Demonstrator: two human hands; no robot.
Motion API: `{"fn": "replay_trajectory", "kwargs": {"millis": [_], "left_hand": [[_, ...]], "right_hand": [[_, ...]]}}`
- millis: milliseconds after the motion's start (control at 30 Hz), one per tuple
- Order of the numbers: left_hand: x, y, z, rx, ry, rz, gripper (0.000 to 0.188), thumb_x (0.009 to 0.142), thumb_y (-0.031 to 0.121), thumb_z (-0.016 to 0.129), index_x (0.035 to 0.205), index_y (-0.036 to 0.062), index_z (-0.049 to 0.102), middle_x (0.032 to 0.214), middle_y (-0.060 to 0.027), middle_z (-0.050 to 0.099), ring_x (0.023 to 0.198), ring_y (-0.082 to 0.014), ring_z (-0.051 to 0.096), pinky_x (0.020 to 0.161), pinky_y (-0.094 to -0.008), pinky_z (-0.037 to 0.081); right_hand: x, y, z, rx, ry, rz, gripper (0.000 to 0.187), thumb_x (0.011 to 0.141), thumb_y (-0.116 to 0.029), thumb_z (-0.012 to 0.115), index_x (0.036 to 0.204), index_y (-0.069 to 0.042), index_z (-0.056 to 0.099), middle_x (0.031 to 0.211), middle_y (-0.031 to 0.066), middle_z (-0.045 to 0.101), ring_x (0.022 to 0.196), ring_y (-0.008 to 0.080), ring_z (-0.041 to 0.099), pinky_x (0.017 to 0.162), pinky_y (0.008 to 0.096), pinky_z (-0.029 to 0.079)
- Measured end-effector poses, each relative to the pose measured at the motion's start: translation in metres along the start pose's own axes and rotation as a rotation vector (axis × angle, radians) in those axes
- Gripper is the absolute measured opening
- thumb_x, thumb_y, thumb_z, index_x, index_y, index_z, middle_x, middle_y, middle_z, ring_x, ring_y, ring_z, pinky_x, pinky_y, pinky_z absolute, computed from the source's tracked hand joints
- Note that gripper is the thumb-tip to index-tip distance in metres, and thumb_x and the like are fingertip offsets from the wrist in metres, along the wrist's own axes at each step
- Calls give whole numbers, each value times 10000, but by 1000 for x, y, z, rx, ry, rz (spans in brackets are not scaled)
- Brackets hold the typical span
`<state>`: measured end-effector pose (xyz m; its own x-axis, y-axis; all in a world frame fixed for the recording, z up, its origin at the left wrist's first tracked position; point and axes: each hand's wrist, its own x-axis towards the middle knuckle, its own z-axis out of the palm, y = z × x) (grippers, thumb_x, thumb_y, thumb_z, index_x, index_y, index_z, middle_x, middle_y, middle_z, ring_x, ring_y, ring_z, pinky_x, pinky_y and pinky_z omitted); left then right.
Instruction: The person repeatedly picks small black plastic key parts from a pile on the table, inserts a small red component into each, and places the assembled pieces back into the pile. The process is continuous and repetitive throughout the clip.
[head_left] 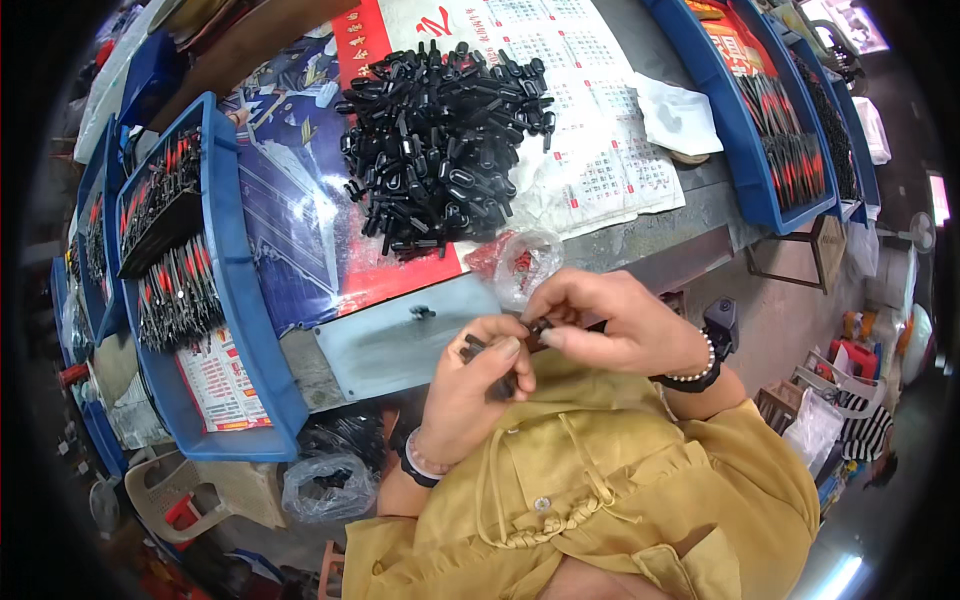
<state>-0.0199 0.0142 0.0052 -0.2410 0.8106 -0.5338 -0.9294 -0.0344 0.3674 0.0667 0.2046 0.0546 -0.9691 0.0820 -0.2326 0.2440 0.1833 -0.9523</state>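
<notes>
Both my hands meet close to my body, at the table's near edge. My left hand [470, 385] is closed around a few small black plastic parts [474, 347], which poke out between its fingers. Thumb and fingertips of my right hand [615, 325] pinch a small dark piece [538, 326] against the left fingertips; its exact kind is too small to make out. Beyond them lies a large heap of glossy black plastic parts [440, 150]. One more small black part [423, 312] rests on a pale flat plate [385, 340] left of my hands.
A clear plastic bag with red bits [525, 268] sits just beyond my hands. Blue trays [225, 250] with rows of black-and-red parts stand at the left, and another blue tray [735, 130] at the right. A white paper [675, 115] lies near the right tray. Printed sheets [600, 140] cover the table.
</notes>
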Motion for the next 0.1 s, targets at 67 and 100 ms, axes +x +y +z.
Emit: {"fn": "replay_trajectory", "kwargs": {"millis": [67,100], "left_hand": [[0,2,-5,-26,-132,3,159,933,85,544,1081,26,540,777,-60,582,668,-158,575,566,-249,449],[0,2,-7,-29,-182,11,158,933,87,546,1080,29,542,781,-63,585,673,-162,580,574,-250,457]], "right_hand": [[1,5,8,12,74,-70,211,836,-110,599,1028,-25,582,801,142,609,710,231,628,653,335,482],[2,8,7,-70,93,-127,276,829,-114,616,1087,-26,576,820,149,615,712,229,630,652,324,484]]}}
